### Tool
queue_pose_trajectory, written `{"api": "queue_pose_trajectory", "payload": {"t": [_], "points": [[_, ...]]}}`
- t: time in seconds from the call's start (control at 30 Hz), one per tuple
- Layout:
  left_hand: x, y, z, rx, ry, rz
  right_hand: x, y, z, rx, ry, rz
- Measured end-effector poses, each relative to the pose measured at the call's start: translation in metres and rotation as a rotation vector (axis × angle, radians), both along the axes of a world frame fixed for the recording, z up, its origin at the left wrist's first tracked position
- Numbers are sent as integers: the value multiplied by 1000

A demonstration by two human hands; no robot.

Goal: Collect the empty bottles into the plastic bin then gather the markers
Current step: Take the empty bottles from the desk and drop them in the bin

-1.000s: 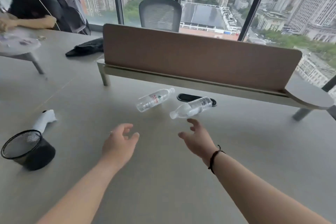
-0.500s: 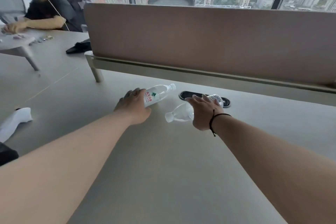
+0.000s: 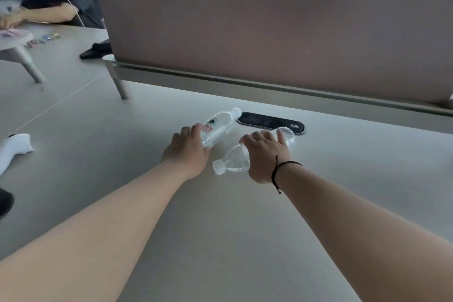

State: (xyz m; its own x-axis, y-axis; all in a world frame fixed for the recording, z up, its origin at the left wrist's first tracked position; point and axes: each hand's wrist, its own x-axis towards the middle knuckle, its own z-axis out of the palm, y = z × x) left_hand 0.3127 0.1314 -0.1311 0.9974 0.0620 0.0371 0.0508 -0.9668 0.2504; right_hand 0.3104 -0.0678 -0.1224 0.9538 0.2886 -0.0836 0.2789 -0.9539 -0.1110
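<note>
Two clear empty bottles lie on the grey desk. The left bottle has a red-lettered label and its white cap points up-right; my left hand is closed around its lower half. The right bottle has its white cap toward me; my right hand covers its middle with fingers wrapped over it. Only the dark edge of the black mesh bin shows at the far left. No markers are visible.
A tall beige divider panel on a metal rail runs across the desk just behind the bottles. A black oval cable port sits between them and the rail. A white object lies at left. A person sits at the far left.
Both hands reached forward from open above the desk and closed onto the two bottles. The view moved closer and lower, so the bin slid almost out at the left.
</note>
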Motion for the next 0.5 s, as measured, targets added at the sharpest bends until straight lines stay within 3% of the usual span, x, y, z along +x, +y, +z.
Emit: {"api": "queue_pose_trajectory", "payload": {"t": [0.17, 0.37, 0.5], "points": [[-36, -4, 8, -126, 108, 28, -38, 9, 3, -26, -20, 40], [-128, 38, 20, -607, 210, 210, -109, 31, 20, 14, 7, 103], [-201, 90, 44, -1101, 173, 335, -158, 78, 36, 306, 51, 63]]}}
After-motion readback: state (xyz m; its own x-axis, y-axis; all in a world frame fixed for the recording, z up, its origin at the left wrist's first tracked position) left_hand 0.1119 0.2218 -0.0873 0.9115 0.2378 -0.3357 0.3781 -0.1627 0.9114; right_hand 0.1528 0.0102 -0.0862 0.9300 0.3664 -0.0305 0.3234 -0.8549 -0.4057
